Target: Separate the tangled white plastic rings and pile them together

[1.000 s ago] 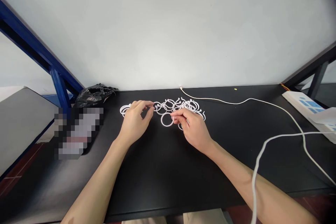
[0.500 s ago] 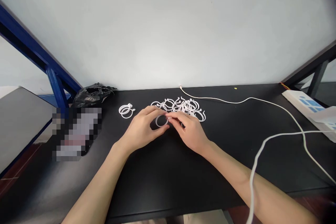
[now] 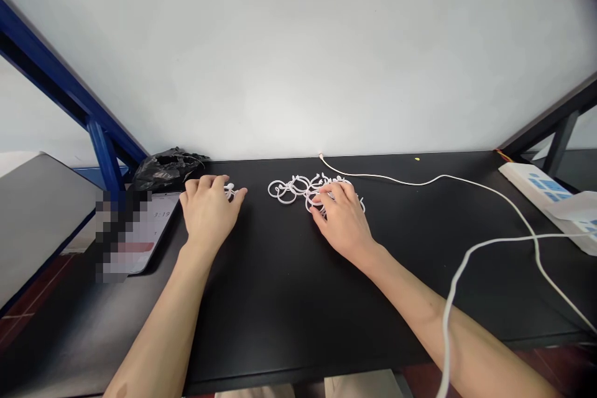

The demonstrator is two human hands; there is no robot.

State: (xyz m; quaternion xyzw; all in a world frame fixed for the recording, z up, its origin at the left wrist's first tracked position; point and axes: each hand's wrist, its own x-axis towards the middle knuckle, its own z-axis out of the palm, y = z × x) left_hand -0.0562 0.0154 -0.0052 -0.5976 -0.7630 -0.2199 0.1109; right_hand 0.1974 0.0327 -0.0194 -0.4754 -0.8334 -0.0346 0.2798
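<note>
A loose heap of white plastic curtain rings (image 3: 293,185), each with a small nub on its rim, lies on the black table near the wall. My right hand (image 3: 346,221) is over the right part of this heap, its fingers bent and apart, touching or just above the rings. The hand covers several of them. Further left, my left hand (image 3: 208,211) is over a smaller group of white rings (image 3: 229,190), thumb spread away from the fingers. Most of that group is hidden beneath the hand, and no ring shows clearly gripped in it.
A phone (image 3: 156,224), partly pixelated, lies left of my left hand, with a crumpled black plastic bag (image 3: 168,168) behind it. A white cable (image 3: 396,178) crosses the right side and passes over my right forearm. A white power strip (image 3: 550,193) is at the far right.
My hands have parted from the single ring they held together. My left hand has moved left to the small group; my right hand has shifted slightly right onto the heap.
</note>
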